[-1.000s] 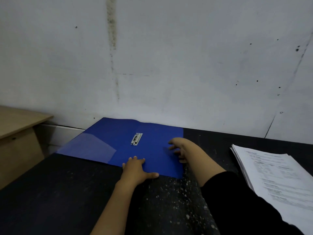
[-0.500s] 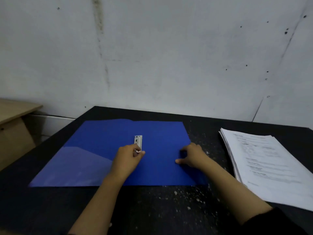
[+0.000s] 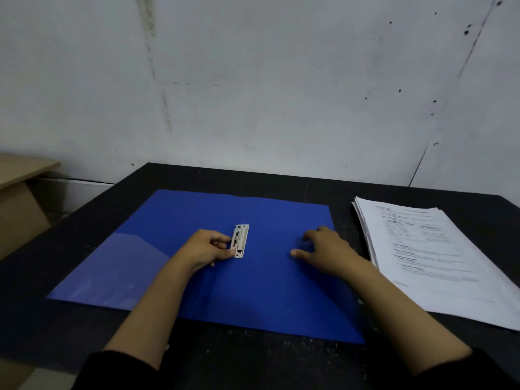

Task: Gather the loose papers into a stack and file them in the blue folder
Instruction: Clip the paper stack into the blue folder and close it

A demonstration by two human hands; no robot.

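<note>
The blue folder [image 3: 275, 282] lies open and flat on the black table [image 3: 253, 361]. A white metal clip [image 3: 241, 240] sits along its middle fold. My left hand [image 3: 206, 249] pinches the clip's left edge with thumb and fingers. My right hand [image 3: 327, 249] rests on the folder's right half, fingers spread, holding nothing. The stack of printed papers [image 3: 430, 257] lies on the table to the right of the folder, just beyond my right hand.
A stained white wall [image 3: 267, 94] runs close behind the table. A light wooden desk [image 3: 19, 192] stands lower at the far left. White specks dot the table's near edge.
The folder has come nearer across the table and lies fully open. My left hand moved from its front edge to the clip. My right hand shifted to the folder's right half.
</note>
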